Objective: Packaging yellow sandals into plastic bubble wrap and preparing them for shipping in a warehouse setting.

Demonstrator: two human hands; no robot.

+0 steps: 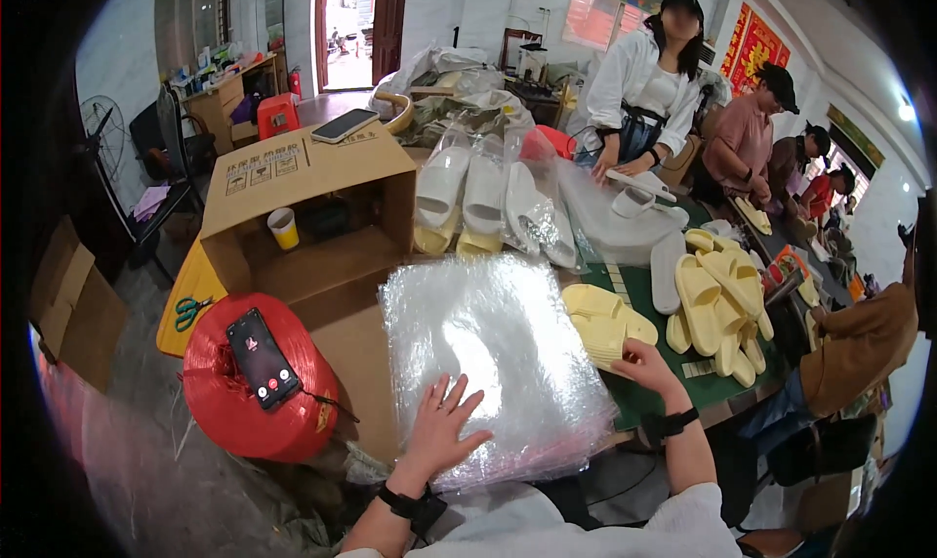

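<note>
My left hand (444,426) lies open with its fingers spread on a stack of clear plastic bags (468,314) in front of me. The bags are shiny, and light glares off their middle. To the right of the stack, a pair of pale yellow slippers (597,314) lies on the green table top. My right hand (649,368) is at the near right end of this pair, its fingers and thumb closed at the edge of a slipper. Dark bands circle both my wrists.
A cardboard box (312,182) holding a yellow-and-white cup (282,228) stands back left. A phone (264,358) rests on a red twine roll (210,402), near green scissors (190,311). Bagged white slippers (483,192) sit behind; yellow slippers (717,304) are piled right. A co-worker (644,80) handles a white slipper opposite.
</note>
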